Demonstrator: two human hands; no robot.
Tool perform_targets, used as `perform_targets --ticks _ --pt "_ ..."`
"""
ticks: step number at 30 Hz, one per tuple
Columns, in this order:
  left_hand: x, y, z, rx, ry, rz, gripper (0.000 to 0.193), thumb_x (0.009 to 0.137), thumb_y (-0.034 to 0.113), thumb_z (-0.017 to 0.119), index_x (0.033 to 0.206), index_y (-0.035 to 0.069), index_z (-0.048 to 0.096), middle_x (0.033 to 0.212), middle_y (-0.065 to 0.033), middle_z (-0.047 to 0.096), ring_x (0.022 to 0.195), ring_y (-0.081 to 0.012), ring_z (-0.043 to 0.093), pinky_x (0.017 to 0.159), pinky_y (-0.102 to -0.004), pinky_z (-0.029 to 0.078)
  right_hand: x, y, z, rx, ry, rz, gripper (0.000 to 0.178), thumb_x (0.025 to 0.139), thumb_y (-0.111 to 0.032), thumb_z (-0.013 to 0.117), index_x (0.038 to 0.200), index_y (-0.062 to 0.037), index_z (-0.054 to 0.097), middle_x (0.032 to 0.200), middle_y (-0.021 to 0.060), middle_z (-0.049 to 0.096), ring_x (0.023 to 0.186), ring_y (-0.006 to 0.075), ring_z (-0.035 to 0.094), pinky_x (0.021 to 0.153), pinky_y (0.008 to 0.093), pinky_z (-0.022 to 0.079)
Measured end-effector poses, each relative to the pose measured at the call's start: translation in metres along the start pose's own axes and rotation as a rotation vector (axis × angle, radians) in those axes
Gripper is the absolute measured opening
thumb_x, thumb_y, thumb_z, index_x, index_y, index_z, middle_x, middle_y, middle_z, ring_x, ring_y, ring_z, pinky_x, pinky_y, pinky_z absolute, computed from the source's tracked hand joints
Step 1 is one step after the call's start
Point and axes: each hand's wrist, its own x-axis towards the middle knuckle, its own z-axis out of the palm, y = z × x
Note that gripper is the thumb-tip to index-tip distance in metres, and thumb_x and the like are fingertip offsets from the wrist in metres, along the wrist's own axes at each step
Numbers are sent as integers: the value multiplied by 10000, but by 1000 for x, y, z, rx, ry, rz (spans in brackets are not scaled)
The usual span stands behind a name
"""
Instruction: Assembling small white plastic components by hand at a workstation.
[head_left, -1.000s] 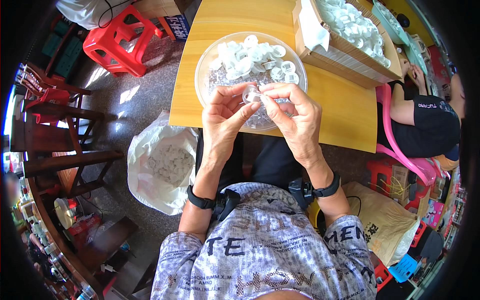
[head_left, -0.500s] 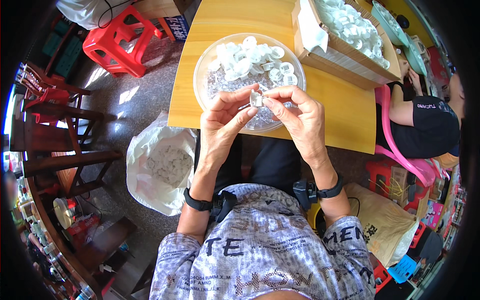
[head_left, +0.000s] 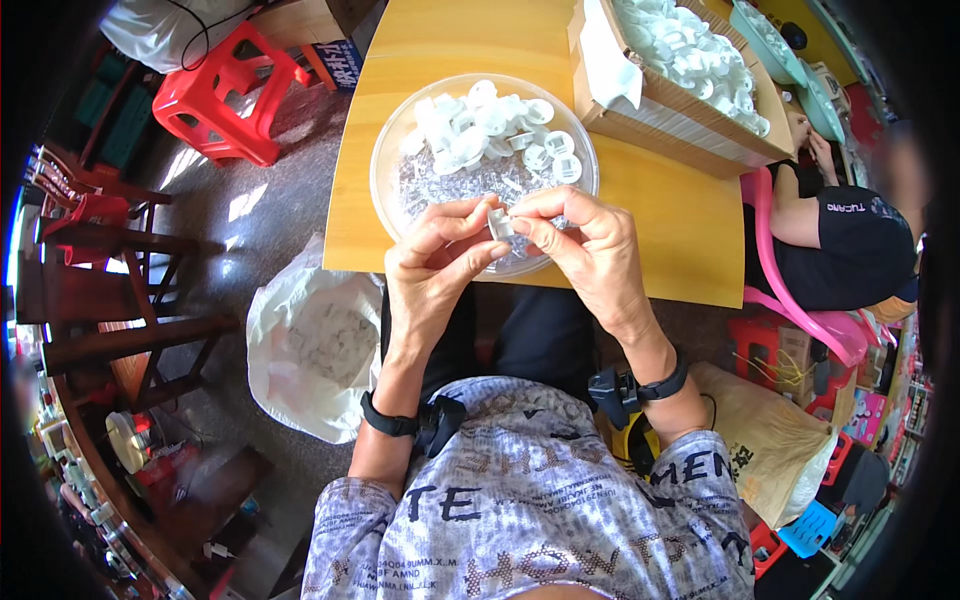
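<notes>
Both hands meet over the near edge of a round clear plastic tray [head_left: 384,205]. Between thumb and fingertips, my left hand [head_left: 432,262] pinches a small white plastic part [head_left: 501,226]. My right hand [head_left: 597,258] has its thumb and index finger closed at the right side of the same part; whether a smaller piece is between those fingertips, I cannot tell. In the tray, a heap of white round plastic caps [head_left: 478,128] lies toward the far side. Small clear plastic pieces [head_left: 425,192] cover the nearer part of the tray, partly hidden by my hands.
A cardboard box [head_left: 660,128] full of white parts stands at the table's [head_left: 690,245] far right. Left of my legs, an open white sack [head_left: 275,385] holds small pieces. A red stool [head_left: 225,95] is at far left; another person [head_left: 835,235] sits at right beside a pink chair [head_left: 768,225].
The view has shifted slightly, so the table and tray sit a little lower and further left. The white part is turned somewhat differently between my fingertips; both hands still grip it.
</notes>
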Motion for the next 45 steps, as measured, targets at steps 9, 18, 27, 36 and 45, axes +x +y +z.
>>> perform_targets --ticks 9,18,27,36,45 --pt "1 0 0 77 14 -200 489 842 -40 650 1304 4 496 1306 -124 470 1210 -236 507 972 -355 484 47 -14 -42 -232 124 -90 91 851 -72 676 850 3 625 734 68 662 670 90 605 615 250 482" --pt "8 1 3 81 -26 -218 387 885 -5 617 1259 -1 523 1244 -107 516 1190 -213 521 974 -329 466 142 -6 -133 -791 530 -289 180 874 -184 665 995 -52 684 800 40 690 689 83 632 586 229 503" --pt "12 1 3 110 -17 -156 345 882 2 622 1217 -22 542 1188 -92 538 1161 -200 542 963 -308 474 87 18 -34 -679 -125 -116 146 831 -97 674 960 -30 667 855 69 680 657 128 628 608 265 498" --pt "8 -2 6 193 5 -155 318 890 9 618 1201 -24 555 1178 -91 569 1135 -160 546 964 -283 451 88 45 5 -848 -4 -380 117 803 -157 683 877 -73 646 843 73 644 692 251 642 641 331 506" --pt "9 1 3 -75 48 -147 338 910 54 614 1224 -34 527 1195 -107 582 1101 -180 579 919 -300 488 66 19 -25 218 -181 339 196 869 -235 691 927 -48 685 803 -25 646 639 -20 499 465 129 370"
